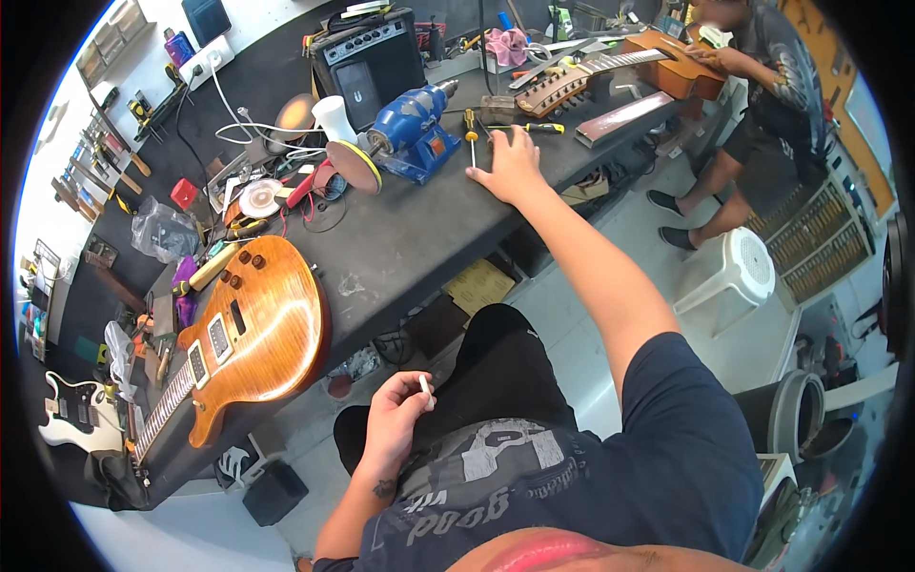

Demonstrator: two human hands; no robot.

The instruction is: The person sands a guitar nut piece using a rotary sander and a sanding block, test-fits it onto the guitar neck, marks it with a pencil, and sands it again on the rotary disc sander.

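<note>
My left hand (396, 418) is held above my lap, closed with fingertips pinching a small white piece (427, 392) whose kind I cannot make out. Stretched out to the bench, my right hand (511, 169) has its fingers spread and seems to rest on the dark top. Right by its fingertips lie a screwdriver with a yellow handle (470, 124) and another screwdriver with a yellow and black handle (543, 128). A blue bench motor (405, 129) with a round sanding disc (355, 168) stands just left of that hand. An amber electric guitar (276, 319) lies on the bench at left.
A small black amplifier (367, 67) stands behind the motor. Cables and tools crowd the bench's left. At the far right, a person (777, 105) handles an acoustic guitar (658, 62); a white stool (739, 267) stands nearby. A white guitar body (81, 415) is at the far left.
</note>
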